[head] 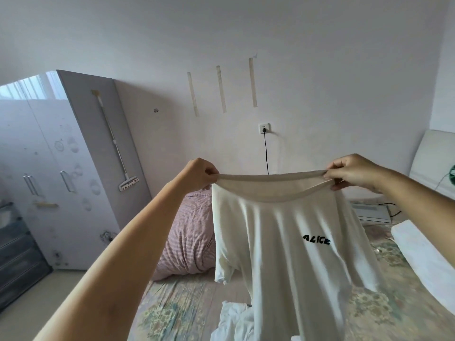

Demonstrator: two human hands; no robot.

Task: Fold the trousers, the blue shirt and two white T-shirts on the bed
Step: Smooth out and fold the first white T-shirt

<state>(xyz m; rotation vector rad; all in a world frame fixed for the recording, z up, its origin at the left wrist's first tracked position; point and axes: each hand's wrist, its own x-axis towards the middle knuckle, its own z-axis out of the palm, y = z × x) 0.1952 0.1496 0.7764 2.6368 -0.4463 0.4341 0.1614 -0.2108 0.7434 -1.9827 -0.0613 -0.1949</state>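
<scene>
Two hands hold one white T-shirt [290, 242] up above the bed [182, 306]; its collar is pinched taut between the left hand [200, 174] and right hand [352, 172], each grip closed on fabric, probably so it hangs straight for folding; another white garment [234, 321] lies crumpled on the bed below it.

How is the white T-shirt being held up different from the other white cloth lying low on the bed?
The held T-shirt hangs spread out in the air, pinched at its top edge by the left hand and right hand; the crumpled white cloth lies bunched on the bed, untouched. The held one shows black lettering; the crumpled one shows none. Both are white fabric.
</scene>
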